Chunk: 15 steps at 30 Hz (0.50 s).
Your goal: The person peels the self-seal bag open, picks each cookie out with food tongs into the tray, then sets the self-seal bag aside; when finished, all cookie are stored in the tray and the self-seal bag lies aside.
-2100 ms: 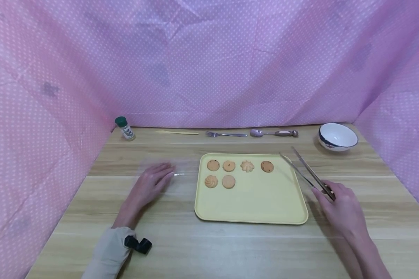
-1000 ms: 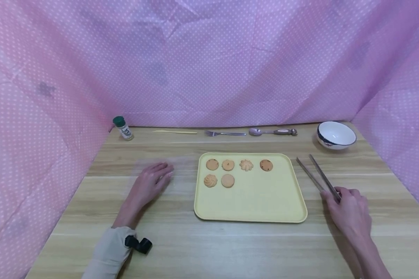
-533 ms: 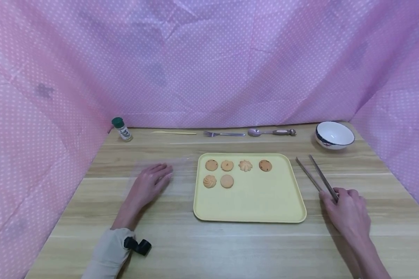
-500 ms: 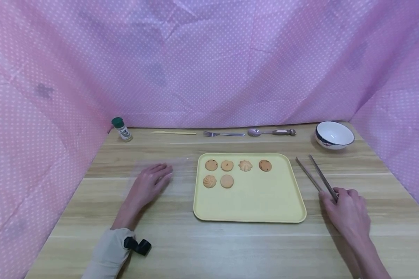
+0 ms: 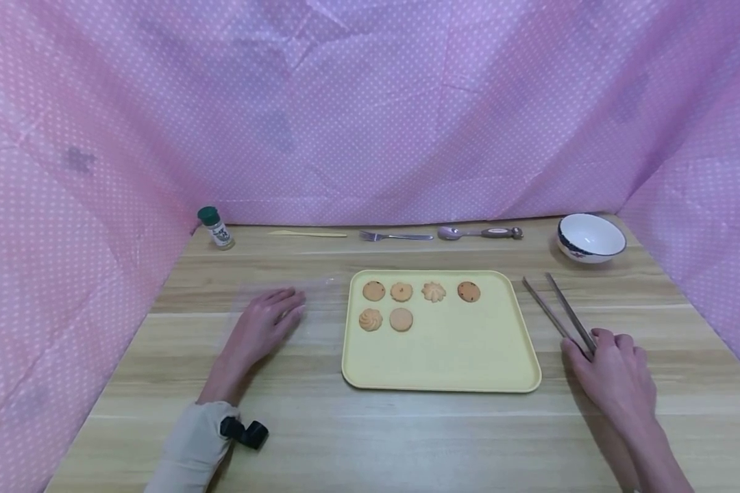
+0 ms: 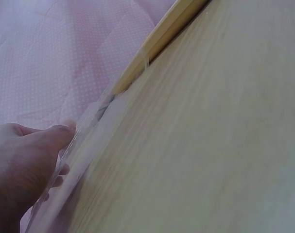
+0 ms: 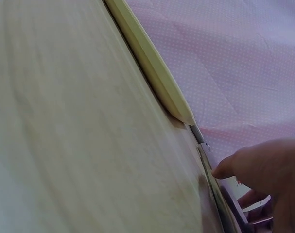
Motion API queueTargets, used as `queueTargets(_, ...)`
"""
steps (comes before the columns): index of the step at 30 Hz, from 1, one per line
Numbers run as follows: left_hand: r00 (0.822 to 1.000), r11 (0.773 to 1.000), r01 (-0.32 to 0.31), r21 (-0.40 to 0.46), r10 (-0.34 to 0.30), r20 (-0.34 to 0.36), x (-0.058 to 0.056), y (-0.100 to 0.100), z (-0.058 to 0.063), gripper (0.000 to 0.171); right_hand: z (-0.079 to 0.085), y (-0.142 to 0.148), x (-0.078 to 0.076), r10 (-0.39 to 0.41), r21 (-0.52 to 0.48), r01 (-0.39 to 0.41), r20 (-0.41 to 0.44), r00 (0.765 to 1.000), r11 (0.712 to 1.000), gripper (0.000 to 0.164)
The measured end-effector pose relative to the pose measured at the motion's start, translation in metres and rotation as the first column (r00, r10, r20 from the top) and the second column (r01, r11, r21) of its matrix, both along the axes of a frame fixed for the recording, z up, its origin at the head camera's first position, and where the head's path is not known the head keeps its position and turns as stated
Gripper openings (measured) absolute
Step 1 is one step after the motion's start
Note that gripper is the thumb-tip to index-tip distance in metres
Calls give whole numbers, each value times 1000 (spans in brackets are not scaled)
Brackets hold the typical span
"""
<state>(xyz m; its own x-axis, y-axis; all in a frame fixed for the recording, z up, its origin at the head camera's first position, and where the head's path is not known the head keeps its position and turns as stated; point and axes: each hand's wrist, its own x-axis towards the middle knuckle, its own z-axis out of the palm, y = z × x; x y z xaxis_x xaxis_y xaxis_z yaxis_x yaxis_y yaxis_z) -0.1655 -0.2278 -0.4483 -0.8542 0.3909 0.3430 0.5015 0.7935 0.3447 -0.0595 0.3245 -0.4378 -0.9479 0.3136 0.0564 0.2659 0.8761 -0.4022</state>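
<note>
My left hand point(image 5: 265, 325) rests on a clear plastic bag point(image 5: 323, 308) left of the tray, its fingers loosely extended. The left wrist view shows thumb and fingertips against the film point(image 6: 96, 141). My right hand point(image 5: 617, 373) holds metal tongs point(image 5: 570, 311) beside the tray's right edge, thumb on the near arm. The tongs' tips are spread apart with nothing between them. On the yellow tray point(image 5: 469, 359) lie several cookies, among them a swirl cookie point(image 5: 371, 320), a plain round cookie point(image 5: 401, 320), a flower-shaped cookie point(image 5: 434, 292) and a dark-specked cookie point(image 5: 469, 292).
Along the back lie a yellow knife point(image 5: 308, 233), a fork point(image 5: 401, 237) and a spoon point(image 5: 481, 233). A green-capped shaker point(image 5: 216, 228) stands back left, a white bowl point(image 5: 592, 239) back right. Pink dotted cloth point(image 5: 370, 123) hangs around the wooden table point(image 5: 407, 438).
About two seconds ago the tongs reached over the tray's right edge; they have since moved right, off it. The left hand's bag, blurred then, now lies still. The cookies have kept their places.
</note>
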Motion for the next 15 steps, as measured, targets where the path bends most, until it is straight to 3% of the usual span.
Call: queueTargets(15,1000,1000,-1,-11,1,17,-1,1,1,37,3,-1,0,13,2,-13,-2,1000,1000,78)
